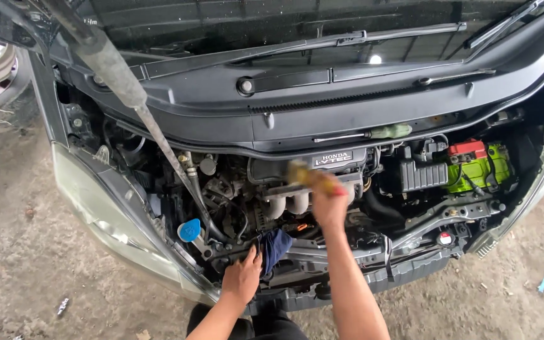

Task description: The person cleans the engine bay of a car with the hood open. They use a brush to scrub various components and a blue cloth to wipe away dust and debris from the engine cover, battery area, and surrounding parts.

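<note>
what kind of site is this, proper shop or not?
Probably an informal or open-air car repair spot, not a fitted shop. A car's engine bay stands open, its hood held by a prop rod, over rough littered ground. The right hand brushes the engine; the left hand rests by a blue rag.

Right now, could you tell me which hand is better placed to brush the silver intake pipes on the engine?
The right hand, probably: it already grips the paintbrush, bristles just above the silver intake pipes. The left hand rests lower on the front crossmember beside a dark blue cloth.
</note>
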